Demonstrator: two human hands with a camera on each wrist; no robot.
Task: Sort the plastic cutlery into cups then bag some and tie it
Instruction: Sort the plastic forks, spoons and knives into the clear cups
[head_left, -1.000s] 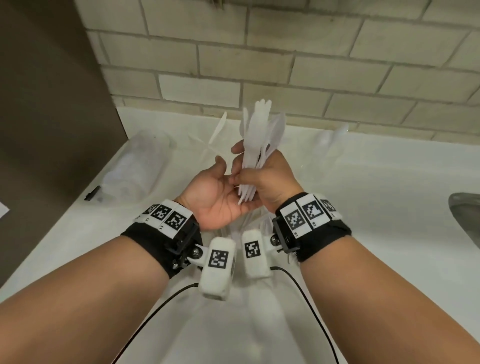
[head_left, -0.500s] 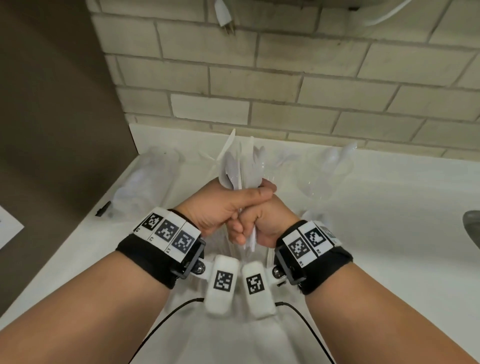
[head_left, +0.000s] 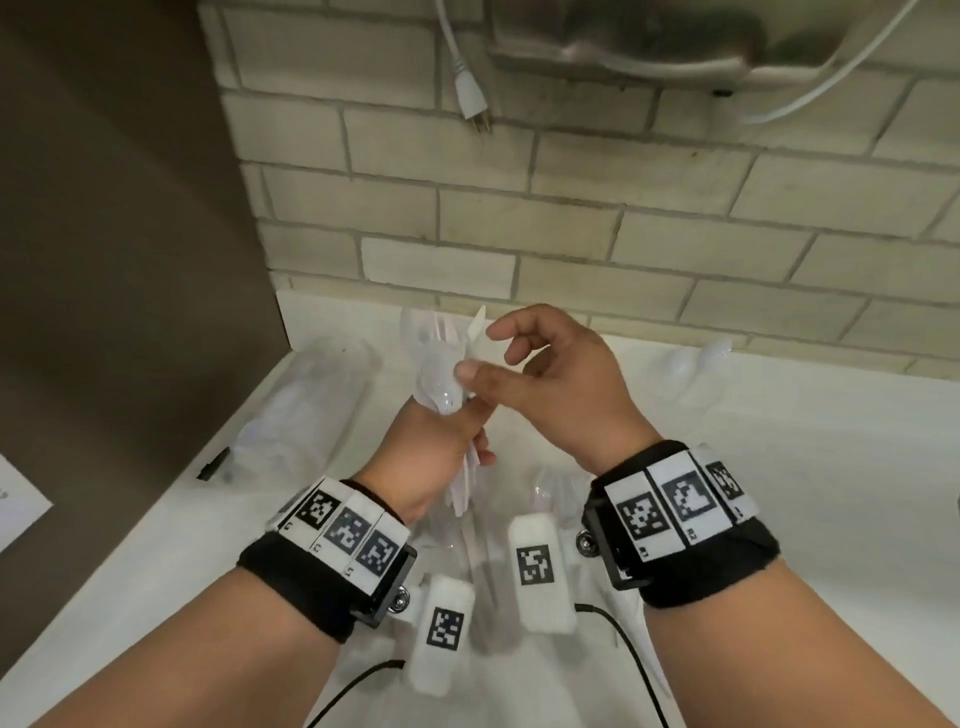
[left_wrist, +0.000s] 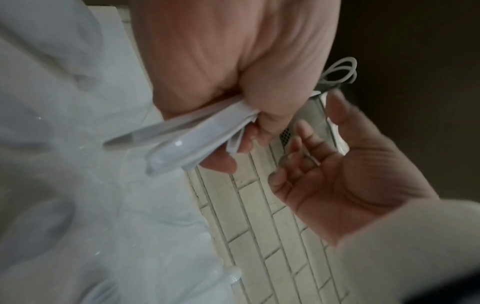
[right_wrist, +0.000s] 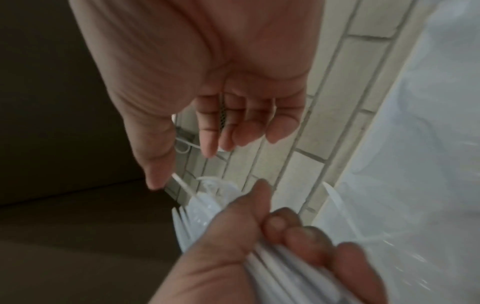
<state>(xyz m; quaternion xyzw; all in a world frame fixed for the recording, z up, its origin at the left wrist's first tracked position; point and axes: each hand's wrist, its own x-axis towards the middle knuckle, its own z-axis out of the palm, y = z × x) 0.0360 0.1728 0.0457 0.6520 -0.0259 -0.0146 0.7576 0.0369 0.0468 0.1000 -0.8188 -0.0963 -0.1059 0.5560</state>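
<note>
Plastic cutlery (head_left: 451, 364) is being clutched in the left hand (head_left: 434, 457); the right hand (head_left: 561, 384) is hovering loosely open, seemingly picking pieces for sorting.

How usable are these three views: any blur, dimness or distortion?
Head view: well lit, brick lines bowed by the wide lens, cutlery slightly soft. Left wrist view: dim, right hand smeared. Right wrist view: dim, left hand blurred, counter washed out.
</note>
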